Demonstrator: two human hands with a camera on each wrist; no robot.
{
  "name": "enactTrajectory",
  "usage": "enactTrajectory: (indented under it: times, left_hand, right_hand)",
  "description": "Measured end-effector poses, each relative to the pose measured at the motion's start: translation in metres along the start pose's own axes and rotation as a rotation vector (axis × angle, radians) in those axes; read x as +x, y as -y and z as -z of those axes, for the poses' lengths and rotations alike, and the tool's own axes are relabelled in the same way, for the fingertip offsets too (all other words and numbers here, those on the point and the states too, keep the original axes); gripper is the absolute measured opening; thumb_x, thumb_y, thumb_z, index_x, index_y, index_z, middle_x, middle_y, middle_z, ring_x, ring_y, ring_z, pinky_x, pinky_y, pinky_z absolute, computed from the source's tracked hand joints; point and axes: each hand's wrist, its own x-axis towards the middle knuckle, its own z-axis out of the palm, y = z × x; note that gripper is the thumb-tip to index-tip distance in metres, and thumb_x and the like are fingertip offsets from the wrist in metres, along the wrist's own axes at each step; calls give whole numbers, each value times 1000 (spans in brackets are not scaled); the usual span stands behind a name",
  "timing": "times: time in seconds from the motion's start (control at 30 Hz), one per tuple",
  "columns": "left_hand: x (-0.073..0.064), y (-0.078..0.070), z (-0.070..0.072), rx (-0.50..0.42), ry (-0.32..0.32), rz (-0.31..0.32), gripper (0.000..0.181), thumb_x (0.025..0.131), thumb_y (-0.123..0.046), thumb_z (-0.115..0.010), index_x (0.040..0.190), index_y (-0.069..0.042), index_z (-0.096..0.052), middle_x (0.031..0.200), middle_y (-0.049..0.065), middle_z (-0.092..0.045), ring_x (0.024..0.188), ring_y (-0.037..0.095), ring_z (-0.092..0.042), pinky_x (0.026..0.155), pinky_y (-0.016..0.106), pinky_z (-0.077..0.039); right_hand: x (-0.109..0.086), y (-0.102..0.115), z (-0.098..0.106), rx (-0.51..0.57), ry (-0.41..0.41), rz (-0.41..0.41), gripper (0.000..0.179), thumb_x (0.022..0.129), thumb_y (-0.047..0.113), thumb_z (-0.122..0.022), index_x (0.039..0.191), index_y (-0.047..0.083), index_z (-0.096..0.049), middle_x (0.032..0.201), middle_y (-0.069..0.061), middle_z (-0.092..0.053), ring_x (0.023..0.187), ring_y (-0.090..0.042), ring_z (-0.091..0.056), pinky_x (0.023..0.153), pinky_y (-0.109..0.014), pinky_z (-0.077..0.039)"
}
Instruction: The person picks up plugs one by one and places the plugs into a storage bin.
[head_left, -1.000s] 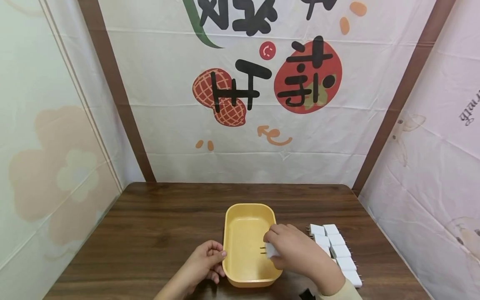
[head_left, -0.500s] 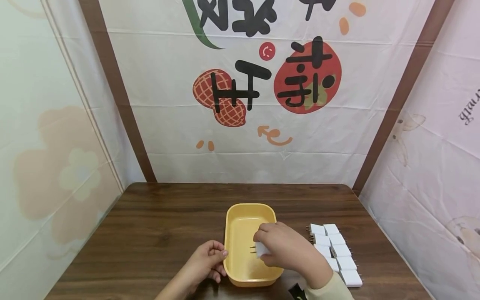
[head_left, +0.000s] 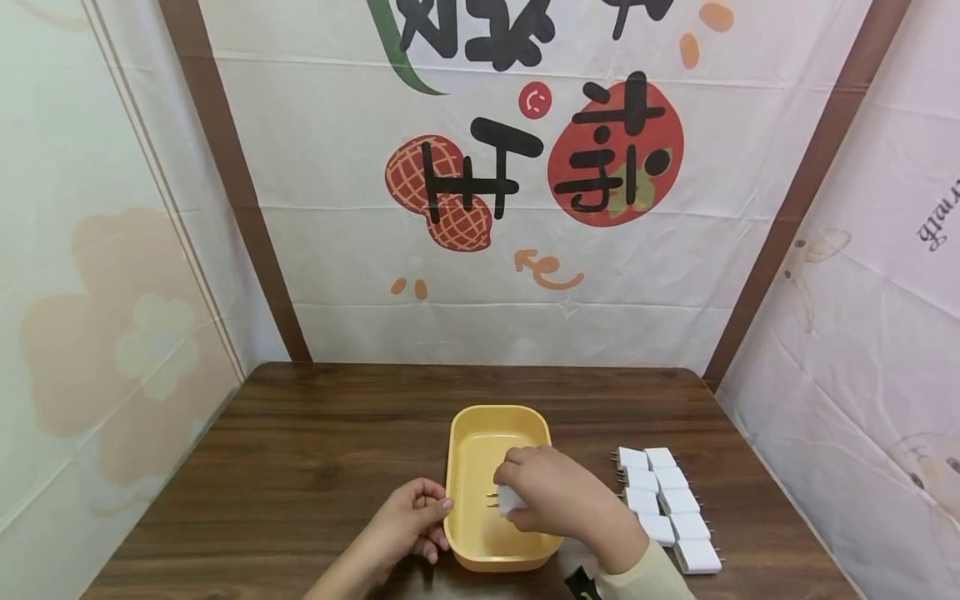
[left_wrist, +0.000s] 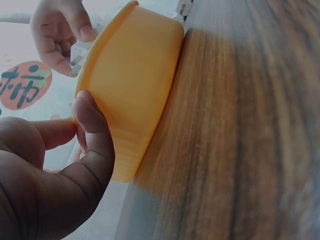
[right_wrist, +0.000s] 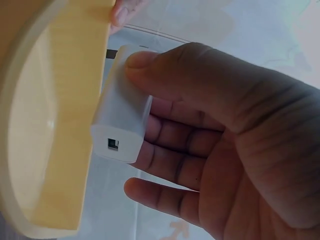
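Note:
A yellow rectangular plastic bin stands on the table in front of me. My left hand pinches its left rim between thumb and fingers; the left wrist view shows that left hand at the bin's outer wall. Over the bin, my right hand holds a white USB wall charger, its two metal prongs pointing left. In the right wrist view the thumb lies on one face of the charger, the fingers behind it, and its USB port shows. My right hand hides part of the bin's inside.
Several more white chargers lie in two columns to the right of the bin, prongs outward. A dark wood-grain table bears everything. A printed cloth hangs behind it, with others at both sides.
My right hand has moved left with the charger, from near the bin's right rim to above its middle. The left hand stays at the left rim, and the bin has hardly moved.

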Motion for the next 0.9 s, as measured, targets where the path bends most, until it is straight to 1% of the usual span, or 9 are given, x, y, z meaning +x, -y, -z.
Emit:
enactTrajectory:
  times: [0.17, 0.3, 0.57, 0.73, 0.9]
  left_hand:
    - [0, 0, 1, 1, 1, -5, 34, 102, -21, -64, 119, 4, -48, 88, 7, -64, 64, 14, -65, 51, 24, -54]
    - [0, 1, 2, -4, 3, -8, 34, 102, -21, -64, 119, 3, -47, 87, 7, -64, 64, 14, -65, 52, 24, -54]
    - [-1, 3, 1, -17, 8, -9, 32, 102, -21, -64, 117, 2, -47, 82, 7, -64, 63, 14, -65, 51, 25, -55]
    - [-1, 3, 0, -19, 9, -16, 31, 102, -19, -63, 118, 2, -47, 84, 7, -64, 63, 14, -65, 51, 24, -55]
    - [1, 3, -1, -15, 8, -8, 30, 103, -18, -62, 118, 3, -48, 87, 8, -63, 63, 14, -65, 51, 24, -55]
  right_hand:
    - [5, 2, -5, -26, 21, 10, 34, 82, 34, -86, 110, 20, -72, 98, 11, -65, 86, -6, -60, 81, -29, -53]
    - [9, 5, -10, -52, 27, 23, 33, 81, 32, -86, 108, 20, -72, 96, 11, -65, 84, -5, -59, 81, -28, -52]
    - [13, 8, -20, -108, 19, 50, 31, 78, 32, -87, 103, 22, -73, 92, 12, -64, 79, -3, -57, 75, -25, -50]
    - [15, 7, -26, -97, 31, 67, 30, 79, 34, -87, 104, 24, -73, 92, 14, -63, 79, -3, -56, 73, -24, -49]
    - [16, 6, -32, -71, 51, 61, 30, 80, 35, -87, 104, 24, -73, 94, 14, -63, 79, -2, -55, 72, -24, -48]
